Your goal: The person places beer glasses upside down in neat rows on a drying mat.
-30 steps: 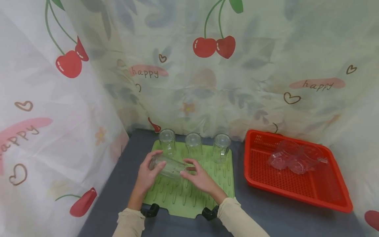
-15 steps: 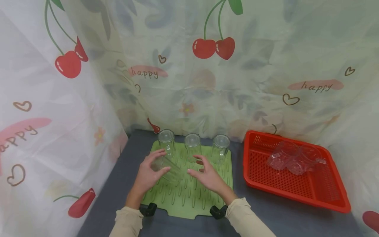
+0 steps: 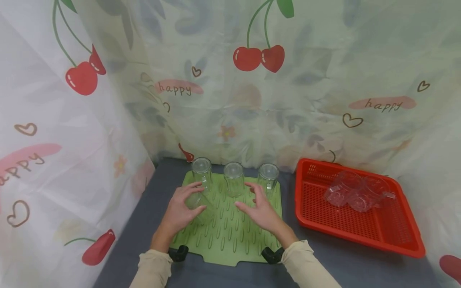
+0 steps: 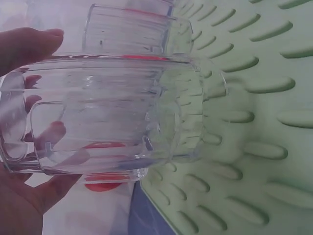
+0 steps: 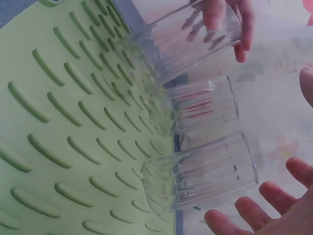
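Note:
My left hand (image 3: 181, 210) grips a clear glass mug (image 4: 112, 112) round its base end, fingers on one side and thumb on the other. The mug is upside down, mouth toward the green ridged drying mat (image 3: 230, 244); whether its rim touches the mat I cannot tell. A handle shape shows on its side in the left wrist view. My right hand (image 3: 264, 214) hovers over the mat's right part, fingers spread and holding nothing. Behind the hands, upturned glass mugs stand in a row: a left one (image 3: 202, 172), a middle one (image 3: 234, 178) and a right one (image 3: 268, 174).
A red plastic basket (image 3: 360, 236) stands on the dark grey table (image 3: 126, 248) to the right, with clear glassware (image 3: 343, 190) lying in it. Patterned curtain sheeting (image 3: 306, 100) closes in the back and sides.
The right hand has let go of the mug and moved off to the right. The left hand has turned the mug from lying sideways to nearly upright, mouth down, over the mat's left part.

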`<state>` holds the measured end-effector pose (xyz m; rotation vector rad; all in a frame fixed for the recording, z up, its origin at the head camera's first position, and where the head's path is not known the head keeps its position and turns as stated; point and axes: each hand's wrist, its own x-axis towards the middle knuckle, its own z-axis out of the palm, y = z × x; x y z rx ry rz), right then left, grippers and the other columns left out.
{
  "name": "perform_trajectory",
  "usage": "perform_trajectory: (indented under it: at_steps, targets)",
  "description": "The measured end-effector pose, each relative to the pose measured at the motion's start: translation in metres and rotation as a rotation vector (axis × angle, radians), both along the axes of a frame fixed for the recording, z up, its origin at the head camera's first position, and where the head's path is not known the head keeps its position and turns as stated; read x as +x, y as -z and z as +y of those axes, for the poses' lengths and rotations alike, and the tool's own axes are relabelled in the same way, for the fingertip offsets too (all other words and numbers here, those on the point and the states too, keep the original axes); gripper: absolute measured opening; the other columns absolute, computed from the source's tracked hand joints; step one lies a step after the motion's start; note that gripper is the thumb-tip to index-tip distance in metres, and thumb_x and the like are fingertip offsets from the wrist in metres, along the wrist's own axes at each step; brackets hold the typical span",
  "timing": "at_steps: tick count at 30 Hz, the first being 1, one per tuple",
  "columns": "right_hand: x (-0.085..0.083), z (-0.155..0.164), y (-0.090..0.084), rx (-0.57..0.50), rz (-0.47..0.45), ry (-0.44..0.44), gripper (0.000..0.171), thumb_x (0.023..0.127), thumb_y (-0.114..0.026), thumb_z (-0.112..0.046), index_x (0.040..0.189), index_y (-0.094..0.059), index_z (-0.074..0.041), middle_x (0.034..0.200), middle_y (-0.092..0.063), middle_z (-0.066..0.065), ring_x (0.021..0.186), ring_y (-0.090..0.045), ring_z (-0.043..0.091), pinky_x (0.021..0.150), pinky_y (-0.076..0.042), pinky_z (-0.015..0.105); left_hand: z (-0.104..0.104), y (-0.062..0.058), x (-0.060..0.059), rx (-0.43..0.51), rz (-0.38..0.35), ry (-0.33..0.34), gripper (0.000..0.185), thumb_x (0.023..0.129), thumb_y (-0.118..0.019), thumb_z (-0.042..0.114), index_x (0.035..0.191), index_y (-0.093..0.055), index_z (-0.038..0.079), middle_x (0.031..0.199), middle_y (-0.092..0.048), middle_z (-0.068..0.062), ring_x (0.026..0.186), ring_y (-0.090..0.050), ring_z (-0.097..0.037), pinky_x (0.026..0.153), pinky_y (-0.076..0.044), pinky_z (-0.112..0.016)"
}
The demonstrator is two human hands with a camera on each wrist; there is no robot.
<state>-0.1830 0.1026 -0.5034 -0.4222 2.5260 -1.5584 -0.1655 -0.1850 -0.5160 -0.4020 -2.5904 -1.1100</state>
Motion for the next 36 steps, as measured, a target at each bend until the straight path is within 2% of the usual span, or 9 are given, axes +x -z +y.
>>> perform_trajectory:
  at_steps: [10,16,21,30,34,36]
  targets:
    - [0.001,0.005,-0.001,-0.001,0.006,-0.002,0.074,0.095,-0.071,-0.046,0.155,-0.033,-0.025,0.156,-0.034,0.008,0.149,-0.035,0.035,0.116,-0.041,0.057,0.001,0.003,-0.002,-0.137,0.003,0.041,0.048,0.078,-0.090,0.016,0.123,-0.073,0.020,0.140,-0.064,0.006,0.128,-0.055,-0.026,0.103,-0.051,-0.054]
    - [0.003,0.010,-0.001,0.001,0.008,0.001,0.076,0.095,-0.071,-0.046,0.156,-0.032,-0.023,0.158,-0.032,0.008,0.150,-0.032,0.035,0.117,-0.039,0.059,0.000,0.004,-0.003,-0.171,0.018,0.068,0.047,0.075,-0.092,0.015,0.119,-0.075,0.019,0.137,-0.066,0.005,0.126,-0.057,-0.026,0.103,-0.052,-0.052]
    - [0.004,0.021,-0.005,0.030,0.047,0.013,0.076,0.095,-0.071,-0.045,0.155,-0.031,-0.022,0.155,-0.031,0.009,0.148,-0.032,0.035,0.116,-0.039,0.060,0.000,0.004,-0.003,-0.166,0.011,0.072,0.048,0.074,-0.092,0.014,0.119,-0.075,0.020,0.137,-0.066,0.007,0.126,-0.057,-0.025,0.102,-0.052,-0.052]
    - [0.002,0.035,-0.014,0.121,0.168,0.032,0.077,0.095,-0.071,-0.046,0.156,-0.033,-0.018,0.156,-0.033,0.011,0.143,-0.038,0.034,0.108,-0.045,0.056,0.010,0.015,-0.009,-0.132,-0.024,0.069,0.043,0.078,-0.087,0.011,0.116,-0.074,0.025,0.139,-0.064,0.007,0.126,-0.052,-0.025,0.100,-0.051,-0.051]
    - [0.003,0.040,-0.017,0.157,0.203,0.047,0.079,0.093,-0.073,-0.046,0.155,-0.035,-0.017,0.155,-0.034,0.012,0.141,-0.040,0.033,0.109,-0.043,0.059,0.009,0.015,-0.010,-0.100,-0.030,0.062,0.044,0.076,-0.088,0.008,0.114,-0.075,0.026,0.139,-0.064,0.008,0.127,-0.051,-0.025,0.101,-0.051,-0.051]
    - [0.004,0.042,-0.018,0.175,0.220,0.061,0.078,0.092,-0.074,-0.045,0.155,-0.035,-0.018,0.155,-0.034,0.012,0.141,-0.040,0.033,0.110,-0.042,0.061,0.008,0.015,-0.009,-0.113,-0.025,0.065,0.045,0.076,-0.088,0.008,0.115,-0.074,0.027,0.140,-0.063,0.007,0.129,-0.049,-0.025,0.102,-0.049,-0.052]
